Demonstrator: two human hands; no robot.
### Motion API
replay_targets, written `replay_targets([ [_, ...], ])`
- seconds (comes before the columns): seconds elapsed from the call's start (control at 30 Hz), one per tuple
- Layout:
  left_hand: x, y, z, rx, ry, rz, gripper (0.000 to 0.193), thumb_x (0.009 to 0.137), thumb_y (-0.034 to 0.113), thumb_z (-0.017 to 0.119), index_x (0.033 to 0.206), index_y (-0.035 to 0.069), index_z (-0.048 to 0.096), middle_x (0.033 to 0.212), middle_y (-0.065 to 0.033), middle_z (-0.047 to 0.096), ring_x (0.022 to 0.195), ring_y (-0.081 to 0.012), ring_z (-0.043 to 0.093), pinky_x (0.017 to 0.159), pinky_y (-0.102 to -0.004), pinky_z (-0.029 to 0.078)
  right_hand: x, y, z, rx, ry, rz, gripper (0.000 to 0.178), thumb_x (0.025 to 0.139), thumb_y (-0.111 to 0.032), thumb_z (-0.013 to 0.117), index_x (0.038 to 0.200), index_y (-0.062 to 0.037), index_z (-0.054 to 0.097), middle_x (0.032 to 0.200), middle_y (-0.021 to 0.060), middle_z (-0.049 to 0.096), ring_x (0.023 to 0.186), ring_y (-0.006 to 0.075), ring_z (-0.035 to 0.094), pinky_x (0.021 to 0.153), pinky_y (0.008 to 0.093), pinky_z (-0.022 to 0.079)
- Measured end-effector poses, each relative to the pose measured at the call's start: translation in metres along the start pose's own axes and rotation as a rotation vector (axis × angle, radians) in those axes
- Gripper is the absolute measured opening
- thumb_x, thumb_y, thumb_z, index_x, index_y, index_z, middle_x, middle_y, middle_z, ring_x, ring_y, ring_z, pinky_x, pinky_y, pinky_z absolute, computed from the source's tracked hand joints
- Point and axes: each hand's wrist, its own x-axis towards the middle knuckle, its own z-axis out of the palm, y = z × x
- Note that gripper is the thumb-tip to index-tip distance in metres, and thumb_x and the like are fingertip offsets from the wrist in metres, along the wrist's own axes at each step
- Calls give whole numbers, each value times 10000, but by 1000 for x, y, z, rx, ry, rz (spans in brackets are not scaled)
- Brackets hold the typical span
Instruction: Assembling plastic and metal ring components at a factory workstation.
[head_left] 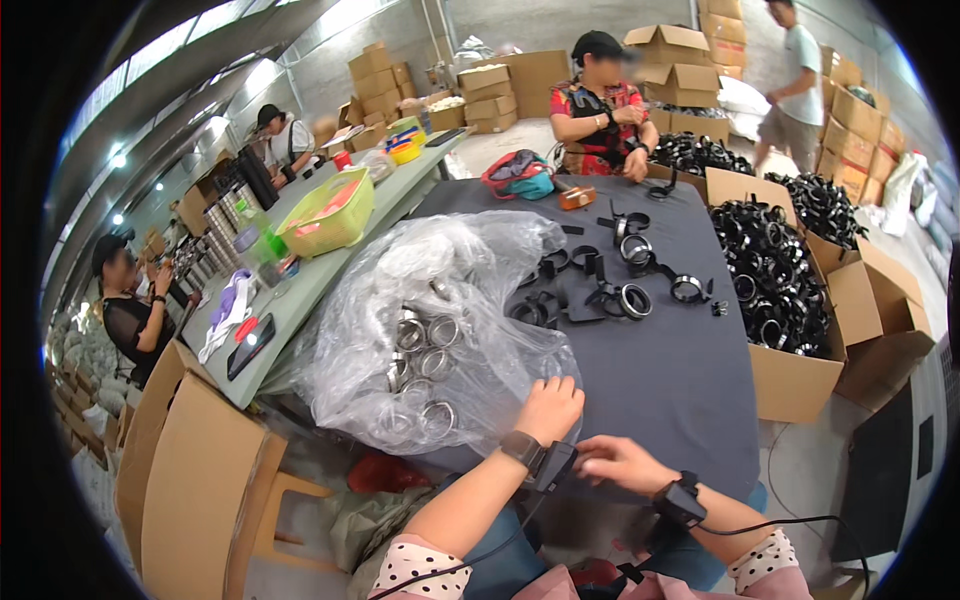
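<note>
Yellow-green basket [330, 237] on green table [290, 318]: pinkish contents, unclear. Clear plastic bag [345, 345], slumped on dark-covered table [665, 400]: silver rings [440, 346] inside. Cardboard box [788, 382]: heaped with black strapped rings [770, 270]. Left hand [550, 408]: fingers extended, slightly spread, at bag's right edge; contact unclear. Right hand [625, 465]: fingers half-curled beside left wrist's black device [553, 467]; can't tell if pinching it.

Worn on the person's head, the left fisheye camera looks down and forward across the grey cloth-covered table [675, 390], close above the left hand [552, 408] and right hand [628, 466] — reaching wide to the stacked cartons [375, 78] far behind, straight edges bending toward the rim.
</note>
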Motion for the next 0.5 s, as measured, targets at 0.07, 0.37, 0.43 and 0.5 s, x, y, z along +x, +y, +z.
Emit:
replay_targets([
  [0.07,14,11,2,5,15,41,75,763,134,584,818,84,593,899,-69,572,865,-226,580,696,-364,447,8,4,10,48,-98,51,498,907,-229,667,1292,33,488,1103,111,630,979,180,617,809,319,534],
  [0.37,43,27,-1,-589,177,-163,138,810,16,623,946,35,609,1031,-99,624,926,-232,640,812,-355,527,6,-6,5,464,-86,82,515,883,-66,662,1321,52,417,1145,111,590,1018,181,611,792,339,574],
  [0.43,48,29,10,-1117,94,-491,132,868,0,613,998,22,604,1013,-93,629,921,-206,643,806,-342,543,4,-6,3,462,-77,86,513,881,-47,654,1319,56,408,1159,118,583,1025,186,612,791,344,576],
  [0.5,49,19,25,-1801,155,-749,131,886,22,613,1016,20,601,1003,-85,632,919,-192,639,796,-333,544,9,-8,9,471,-75,69,489,884,-49,648,1303,51,417,1178,128,569,1024,197,618,807,364,572],
])
